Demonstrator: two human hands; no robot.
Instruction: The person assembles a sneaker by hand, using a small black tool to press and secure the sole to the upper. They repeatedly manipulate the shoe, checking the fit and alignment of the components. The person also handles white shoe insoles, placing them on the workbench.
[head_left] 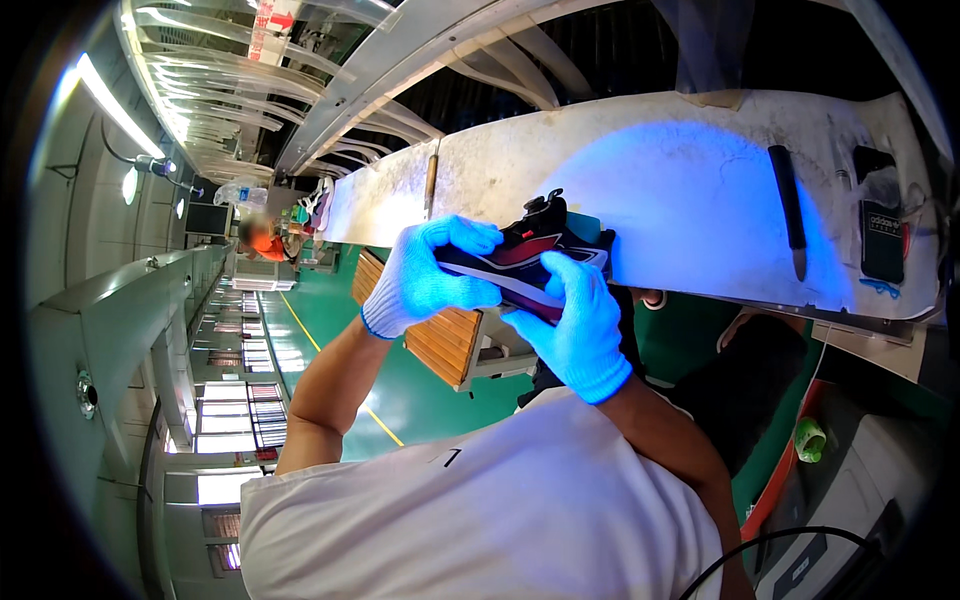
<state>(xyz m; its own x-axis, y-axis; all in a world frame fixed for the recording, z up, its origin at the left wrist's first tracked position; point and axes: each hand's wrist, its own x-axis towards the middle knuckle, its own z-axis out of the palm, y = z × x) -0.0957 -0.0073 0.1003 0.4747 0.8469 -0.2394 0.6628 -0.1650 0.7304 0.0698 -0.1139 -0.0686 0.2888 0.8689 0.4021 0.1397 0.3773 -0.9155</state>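
Note:
A shoe (530, 250) in black, dark red and white is held in front of me at the near edge of the worktable. Teal lining shows at its opening, and a black piece sticks up from its top. My left hand (425, 272), in a knitted glove that looks blue under the light, closes round the shoe's left end, fingers on the upper side and thumb below. My right hand (575, 325), gloved alike, grips the lower right side with thumb and fingers. The shoe's far side is hidden.
The white worktable (680, 190) is lit by a blue spot. On its right lie a black-handled knife (787, 205) and a black pouch-like item (881, 240). A wooden-slat bench (445, 345) stands below. A person in orange (267, 240) is far off; a grey machine (850, 500) stands lower right.

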